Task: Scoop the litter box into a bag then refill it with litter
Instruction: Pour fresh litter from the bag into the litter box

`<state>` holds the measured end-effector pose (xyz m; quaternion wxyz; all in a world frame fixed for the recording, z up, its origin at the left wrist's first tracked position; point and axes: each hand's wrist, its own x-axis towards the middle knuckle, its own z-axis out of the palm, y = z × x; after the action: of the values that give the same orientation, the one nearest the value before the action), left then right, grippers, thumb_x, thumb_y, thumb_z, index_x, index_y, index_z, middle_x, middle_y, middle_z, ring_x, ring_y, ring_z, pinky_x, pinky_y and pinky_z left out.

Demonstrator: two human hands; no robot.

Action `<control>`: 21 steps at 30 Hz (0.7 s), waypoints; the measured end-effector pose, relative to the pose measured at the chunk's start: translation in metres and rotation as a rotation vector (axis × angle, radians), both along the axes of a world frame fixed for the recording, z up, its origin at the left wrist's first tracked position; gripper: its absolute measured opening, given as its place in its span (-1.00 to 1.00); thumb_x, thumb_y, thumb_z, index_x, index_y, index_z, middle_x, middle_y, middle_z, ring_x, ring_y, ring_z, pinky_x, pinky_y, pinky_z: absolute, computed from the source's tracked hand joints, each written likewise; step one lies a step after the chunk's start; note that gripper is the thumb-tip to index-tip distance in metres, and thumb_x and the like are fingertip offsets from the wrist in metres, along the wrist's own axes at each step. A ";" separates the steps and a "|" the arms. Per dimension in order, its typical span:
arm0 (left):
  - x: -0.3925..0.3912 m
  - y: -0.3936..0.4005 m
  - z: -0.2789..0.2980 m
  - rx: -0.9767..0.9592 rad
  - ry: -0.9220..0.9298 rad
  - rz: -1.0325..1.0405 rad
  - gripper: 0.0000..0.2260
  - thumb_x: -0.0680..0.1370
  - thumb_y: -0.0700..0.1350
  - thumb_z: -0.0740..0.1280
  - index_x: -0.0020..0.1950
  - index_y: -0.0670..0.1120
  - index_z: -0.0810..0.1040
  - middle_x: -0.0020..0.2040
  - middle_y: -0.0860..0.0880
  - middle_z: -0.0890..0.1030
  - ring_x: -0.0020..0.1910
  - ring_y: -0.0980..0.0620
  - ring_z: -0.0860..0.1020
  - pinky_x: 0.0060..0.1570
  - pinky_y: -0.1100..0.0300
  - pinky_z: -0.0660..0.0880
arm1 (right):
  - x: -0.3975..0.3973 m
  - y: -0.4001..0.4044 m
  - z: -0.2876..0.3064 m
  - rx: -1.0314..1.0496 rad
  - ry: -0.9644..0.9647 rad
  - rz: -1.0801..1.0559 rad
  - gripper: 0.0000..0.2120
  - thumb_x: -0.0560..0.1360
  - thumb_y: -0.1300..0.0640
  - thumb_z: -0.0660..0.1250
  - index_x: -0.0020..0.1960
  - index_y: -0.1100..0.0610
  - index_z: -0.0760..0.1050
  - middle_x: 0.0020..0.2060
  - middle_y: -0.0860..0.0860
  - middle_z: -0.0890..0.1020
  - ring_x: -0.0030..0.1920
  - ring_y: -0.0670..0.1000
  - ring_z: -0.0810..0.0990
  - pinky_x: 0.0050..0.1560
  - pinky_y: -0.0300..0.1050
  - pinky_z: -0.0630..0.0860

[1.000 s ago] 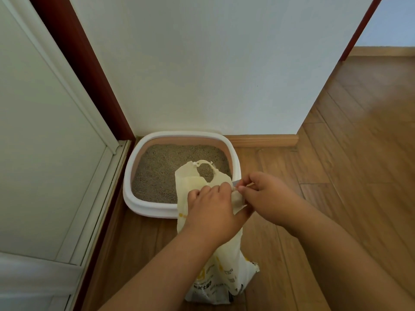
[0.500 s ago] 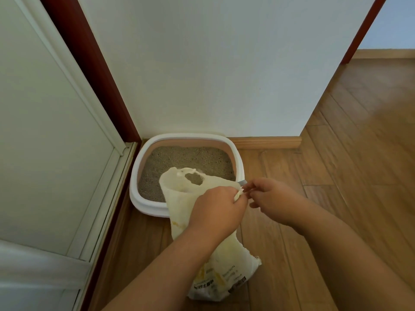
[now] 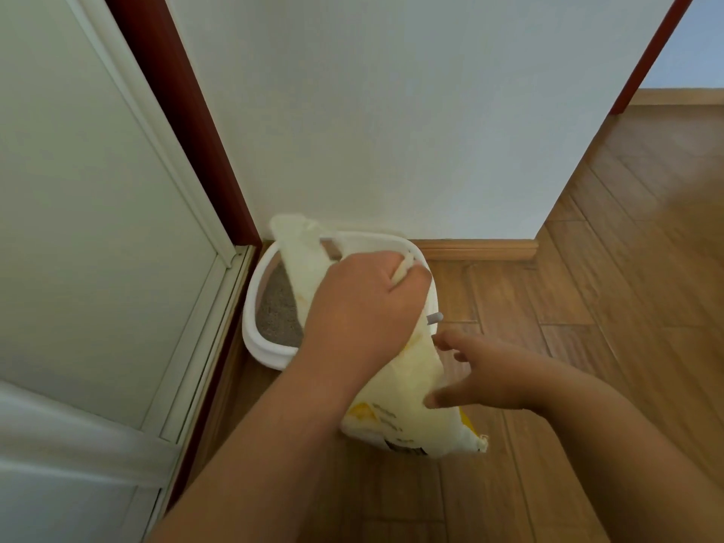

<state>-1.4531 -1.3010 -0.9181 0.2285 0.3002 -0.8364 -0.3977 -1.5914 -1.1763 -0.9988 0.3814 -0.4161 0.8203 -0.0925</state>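
Your right hand (image 3: pixel 491 376): nearest the camera; it reached in from the lower right with the fingers spread and loosely extended; the thumb and fingertips lay against, or just beside, the right flank of the litter bag (image 3: pixel 407 389); I could not tell whether they pressed it; they curled round nothing.
Your left hand (image 3: pixel 362 303): it came in from the lower left, knuckles up; the fingers were curled tight and gripped the bag's upper part, with a fold of the bag showing between thumb and forefinger.
Litter bag: pale cream with yellow print and a dark label low down; it was tilted, its lower corner nearest you above the wooden floor (image 3: pixel 587 346) and its top end slanted away to the upper left, over the litter box (image 3: pixel 266 346); whether the lower corner touched the floor I could not tell.
Grey stub (image 3: pixel 434 318): a short grey piece stuck out at the bag's right edge, just below your left hand; what it was I could not tell.
Litter box: white-rimmed tray on the floor, in the corner between the white wall (image 3: pixel 391 111) and the sliding door (image 3: pixel 98 229); grey litter (image 3: pixel 278 307) showed in its left part; the bag and your left hand hid the rest.
Baseboard (image 3: pixel 478 250): wooden strip along the wall's foot, to the right of the box.
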 end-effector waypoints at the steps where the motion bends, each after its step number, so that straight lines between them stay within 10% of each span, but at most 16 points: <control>1: 0.000 -0.003 0.003 0.000 0.023 0.004 -0.51 0.62 -0.03 0.33 -0.43 -0.04 0.19 -0.53 0.05 0.25 -0.51 0.06 0.24 -0.45 0.16 0.21 | 0.000 -0.001 -0.002 -0.012 -0.025 -0.023 -0.07 0.27 -0.31 0.55 0.53 -0.21 0.22 0.47 -0.19 0.37 0.43 -0.04 0.39 0.37 -0.01 0.39; 13: -0.007 -0.016 0.032 0.090 0.214 0.022 -0.56 0.64 -0.05 0.33 -0.38 -0.07 0.27 -0.51 0.08 0.23 -0.50 0.11 0.23 -0.49 0.23 0.22 | 0.014 -0.007 -0.037 -0.183 -0.499 -0.066 -0.24 0.32 -0.20 0.61 0.42 -0.32 0.33 0.25 -0.25 0.60 0.27 -0.14 0.58 0.26 -0.02 0.57; 21: -0.004 -0.029 0.047 0.137 0.334 0.099 -0.52 0.63 -0.04 0.34 -0.41 0.00 0.20 -0.52 0.12 0.19 -0.48 0.09 0.20 -0.48 0.21 0.21 | 0.011 0.012 -0.078 -0.140 -0.401 -0.204 -0.01 0.20 -0.08 0.68 0.42 -0.35 0.12 0.23 -0.25 0.50 0.19 -0.13 0.54 0.21 -0.10 0.59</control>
<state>-1.4573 -1.3300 -0.8708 0.3623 0.2856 -0.7421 -0.4863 -1.5805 -1.1639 -1.0770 0.4954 -0.3297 0.7576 -0.2681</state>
